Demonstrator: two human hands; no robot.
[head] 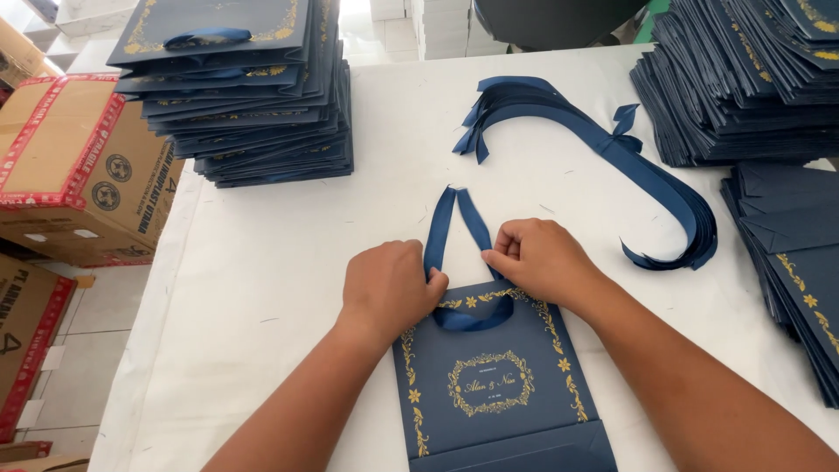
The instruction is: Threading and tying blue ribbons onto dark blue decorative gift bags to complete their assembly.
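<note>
Status: flat navy-blue paper gift bag with gold floral border (498, 385) lies face-up on the white table (262, 288), mouth edge directly under both hands, folded bottom toward the wearer.

Done, as far as visible: one navy satin ribbon handle (472, 319) already hangs as a loop on the front panel, just below the knuckles. A second ribbon handle (454, 229) stands up in a narrow loop beyond the fingertips, its two ends running down to the bag's top edge.

In hand: left hand (389, 288) is clenched on the left leg of that upper ribbon at the bag mouth. Right hand (537, 258) pinches the right leg between thumb and fingers, also at the mouth. Whether the ends are knotted or seated inside I cannot tell; the fingers hide the holes.

Left, by my read: finish seating this second handle, then the bag looks complete.

Batch view: a tall stack of similar bags with handles (245, 87) sits far beyond the left hand. Flat stacks without visible handles (743, 87) sit beyond and to the right of the right hand. A bundle of loose navy ribbons (647, 170) curves just past the right hand.

Bag look: crisp, flat, uncreased, gold oval wreath centred on the panel.
</note>
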